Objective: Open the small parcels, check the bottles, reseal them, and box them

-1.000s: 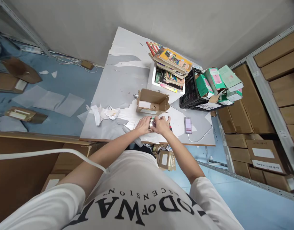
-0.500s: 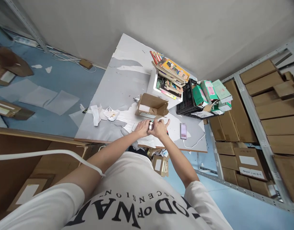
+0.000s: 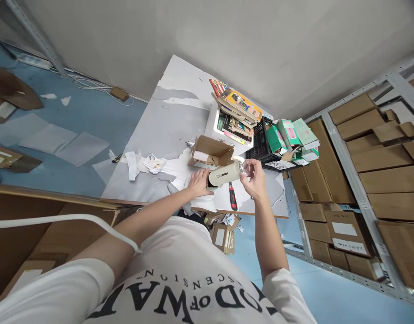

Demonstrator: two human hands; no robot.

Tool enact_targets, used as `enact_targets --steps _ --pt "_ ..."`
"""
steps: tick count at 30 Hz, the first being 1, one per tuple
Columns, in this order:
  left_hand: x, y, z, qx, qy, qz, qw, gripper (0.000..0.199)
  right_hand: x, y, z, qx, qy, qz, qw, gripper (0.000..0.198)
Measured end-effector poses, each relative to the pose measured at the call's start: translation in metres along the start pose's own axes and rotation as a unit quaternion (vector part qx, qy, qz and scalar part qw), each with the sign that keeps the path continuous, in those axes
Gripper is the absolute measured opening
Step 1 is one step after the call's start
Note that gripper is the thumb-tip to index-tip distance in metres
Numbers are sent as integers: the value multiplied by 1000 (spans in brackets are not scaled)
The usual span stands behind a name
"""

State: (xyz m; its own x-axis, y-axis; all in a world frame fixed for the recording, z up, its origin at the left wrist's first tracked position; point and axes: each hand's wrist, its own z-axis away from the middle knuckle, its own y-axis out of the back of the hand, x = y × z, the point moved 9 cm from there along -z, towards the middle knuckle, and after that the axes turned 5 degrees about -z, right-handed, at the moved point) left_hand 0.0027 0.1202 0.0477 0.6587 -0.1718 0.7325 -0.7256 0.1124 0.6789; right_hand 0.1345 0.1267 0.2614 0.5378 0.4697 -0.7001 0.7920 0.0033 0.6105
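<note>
Bottle: pale cream bottle (image 3: 225, 176) held over near edge of table (image 3: 179, 121), slung btwn both hands.
Axis: long way runs L to R across the person's front; R end a bit farther from the body. Lies on its side or near it, not upright; exact tilt hard to judge.
R hand: at cap end, right on it; thumb & fingers of R hand (image 3: 257, 177) pinch clear cap (image 3: 246, 168). Bottle extends L from this grip.
L hand: at opp. end; L hand (image 3: 199, 183) wrapped round a dark-rimmed piece, prob. small box (image 3: 210, 182), fingers on far side, thumb on near side.
Key relation: bottle's L end vs. box mouth, in line by the look of it; can't tell if that end is inside, touching or just clear.
Looks: smooth, slim cylinder, matte-looking, w/ dark lettering along side, too small to read for sure. Pale loop (image 3: 238, 159) sticks up by cap.
Nearby: carton (image 3: 198, 156) just beyond bottle, open; red-and-black tool (image 3: 233, 198) on near side, below bottle in view.
</note>
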Motion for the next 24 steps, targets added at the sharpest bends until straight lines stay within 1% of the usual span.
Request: enact_targets --steps 2,3,4,5,7,8,9,10,12,13,14,15,16,18,21,24 --pt "3 11 2 13 -7 20 1000 131 2 8 -3 27 -1 -53 998 31" --pt "6 19 4 23 -16 33 999 136 3 12 -4 43 -1 -77 996 31" --pt "9 29 7 37 -27 50 998 136 5 16 -5 60 -1 -100 993 31" --pt "13 39 10 54 -38 74 995 132 8 20 -6 78 -3 -125 989 31" --pt "21 59 19 85 -52 152 983 111 18 25 -8 117 -18 -182 976 33" --pt "26 64 24 85 -54 211 972 98 24 26 -8 137 -33 -216 966 34" --pt "31 66 29 77 -50 283 955 85 31 25 -7 154 -53 -252 954 36" --pt "35 65 34 59 -40 362 929 76 38 21 -5 169 -78 -289 939 37" --pt "44 53 45 15 1 511 860 65 50 9 0 192 -129 -348 908 40" --pt "46 45 51 -2 29 565 825 64 55 1 4 200 -150 -368 896 42" --pt "48 37 58 -13 60 602 796 63 59 -7 8 205 -168 -381 886 43" --pt "48 29 64 -22 88 624 776 63 63 -14 12 209 -181 -390 878 44" --pt "48 23 69 -32 111 636 763 64 65 -21 15 210 -190 -398 873 44" --pt "48 15 76 -43 141 646 749 65 70 -30 20 206 -201 -414 863 43" --pt "48 14 79 -50 153 651 741 67 73 -33 23 205 -201 -447 847 38" --pt "51 17 78 -56 156 657 736 63 69 -31 22 188 -197 -512 815 32"
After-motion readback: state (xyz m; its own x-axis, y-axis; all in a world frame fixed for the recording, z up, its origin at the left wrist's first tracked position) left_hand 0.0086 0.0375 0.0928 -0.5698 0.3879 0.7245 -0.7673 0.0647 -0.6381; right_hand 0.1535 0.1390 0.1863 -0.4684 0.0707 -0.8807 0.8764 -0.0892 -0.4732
